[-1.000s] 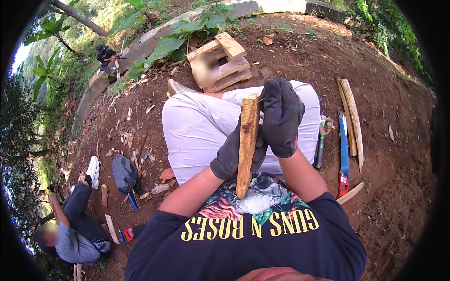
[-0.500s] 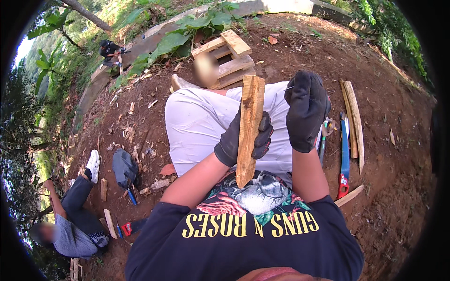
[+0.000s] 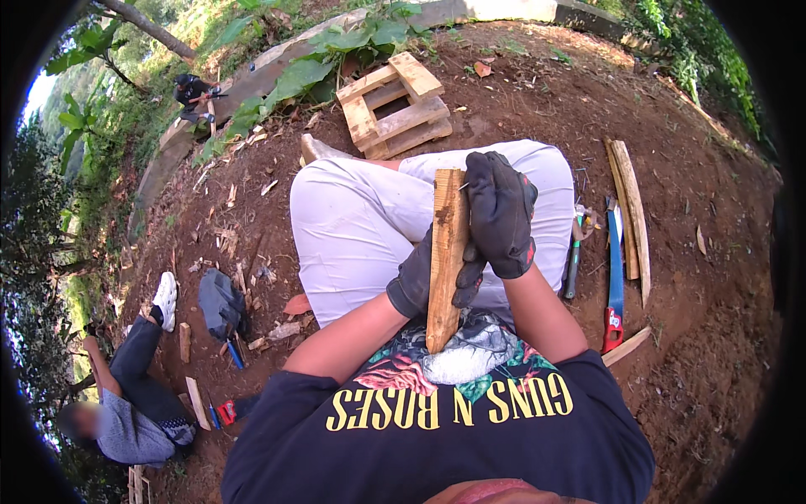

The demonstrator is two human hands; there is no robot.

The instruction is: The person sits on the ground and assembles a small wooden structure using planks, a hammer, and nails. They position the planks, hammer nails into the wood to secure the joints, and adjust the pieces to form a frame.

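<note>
I sit on red earth with my legs in pale trousers (image 3: 361, 227). A short wooden slat (image 3: 445, 252) stands upright over my lap, its lower end against my dark printed shirt. My left hand (image 3: 416, 281), in a black glove, is wrapped around the slat's middle from the left. My right hand (image 3: 499, 214), also in a black glove, is closed against the slat's upper right edge near its top. A thin nail-like bit shows at the slat's top by my right fingers; I cannot tell what it is.
A small wooden pallet (image 3: 390, 105) lies beyond my knees. To my right lie a blue-bladed saw with a red handle (image 3: 615, 281), a dark hand tool (image 3: 573, 260) and long wooden slats (image 3: 630, 210). A person (image 3: 126, 403) sits at the lower left beside a grey bag (image 3: 220, 302). Another person (image 3: 195, 88) works far off.
My right hand lifted off the slat to the right, then came back down against its top. My left hand kept its hold, and the slat stayed upright.
</note>
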